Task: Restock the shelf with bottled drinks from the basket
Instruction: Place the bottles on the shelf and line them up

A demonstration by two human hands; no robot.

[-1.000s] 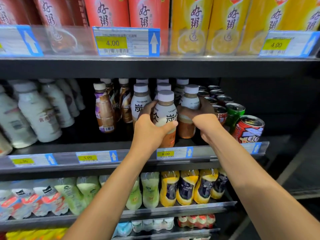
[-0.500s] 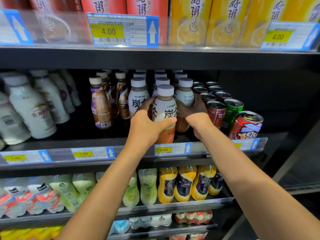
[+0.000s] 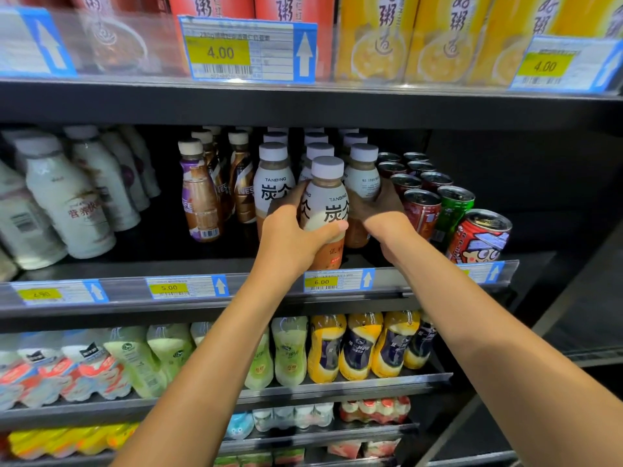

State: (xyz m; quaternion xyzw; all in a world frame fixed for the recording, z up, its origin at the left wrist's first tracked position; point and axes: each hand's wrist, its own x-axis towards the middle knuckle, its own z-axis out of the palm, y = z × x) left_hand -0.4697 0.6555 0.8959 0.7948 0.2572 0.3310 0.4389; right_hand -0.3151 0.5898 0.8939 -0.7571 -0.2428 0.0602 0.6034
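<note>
Shelf (image 3: pixel 236 271), left hand (image 3: pixel 290 237) gripping bottle (image 3: pixel 325 210)

TANBING bottle (image 3: pixel 325 210) in front is showing a white cap, white label with black characters, tan-brown drink below. Nestle bottles (image 3: pixel 202 197) to its left are showing brown-and-purple swirl wraps, cream caps. Far-left milk bottles (image 3: pixel 67 200) are reading off-white with red script. Cans on the right: dark red (image 3: pixel 421 210), green (image 3: pixel 451 210), and a red one with a cartoon face (image 3: pixel 480 237). Price tags (image 3: pixel 322 282) are showing yellow with blue arrow panels. Top-shelf cartons are showing red (image 3: pixel 209 8) on the left, yellow-orange (image 3: pixel 377 32) on the right. Shelf edge (image 3: pixel 303 106) is showing black.
</note>
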